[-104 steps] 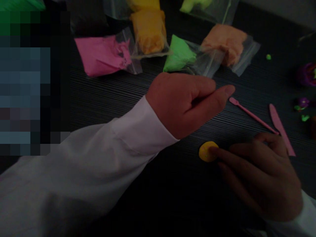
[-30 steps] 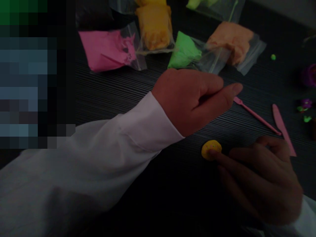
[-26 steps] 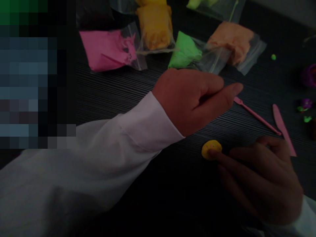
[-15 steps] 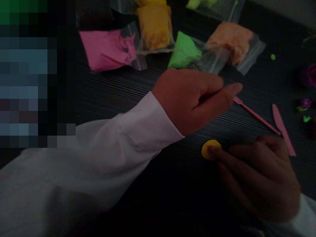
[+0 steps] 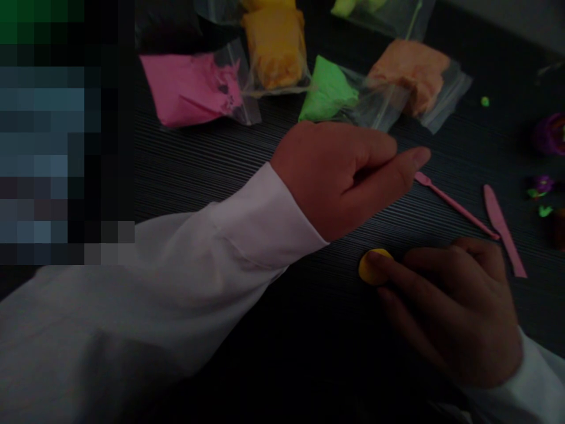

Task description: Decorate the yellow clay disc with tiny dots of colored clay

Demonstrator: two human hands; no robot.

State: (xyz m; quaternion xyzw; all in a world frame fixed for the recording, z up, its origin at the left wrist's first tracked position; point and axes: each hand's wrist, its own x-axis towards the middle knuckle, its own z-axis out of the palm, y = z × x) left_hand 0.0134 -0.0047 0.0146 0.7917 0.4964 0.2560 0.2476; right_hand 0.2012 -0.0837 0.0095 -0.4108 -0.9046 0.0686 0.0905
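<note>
A small flat yellow clay disc [image 5: 369, 268] lies on the dark striped table [image 5: 212, 171]. My right hand [image 5: 450, 306] lies beside it with fingers stretched out, and one fingertip presses on the disc's right edge. My left hand [image 5: 339, 176], in a white sleeve, rests on the table just above the disc. It is a loose fist with the thumb laid forward, and nothing shows in it. A thin pink stick tool [image 5: 454, 203] and a pink plastic knife [image 5: 503, 229] lie on the table just above my right hand.
Clear bags of clay lie along the far side: pink [image 5: 189, 88], yellow-orange [image 5: 273, 47], green [image 5: 329, 91], peach [image 5: 410, 68]. A tiny green ball [image 5: 485, 101] and purple clay pieces [image 5: 549, 132] sit at the right. A pixelated patch covers the left.
My right hand has slid slightly left and up, so its fingertip covers more of the yellow disc. My left hand has stayed in place.
</note>
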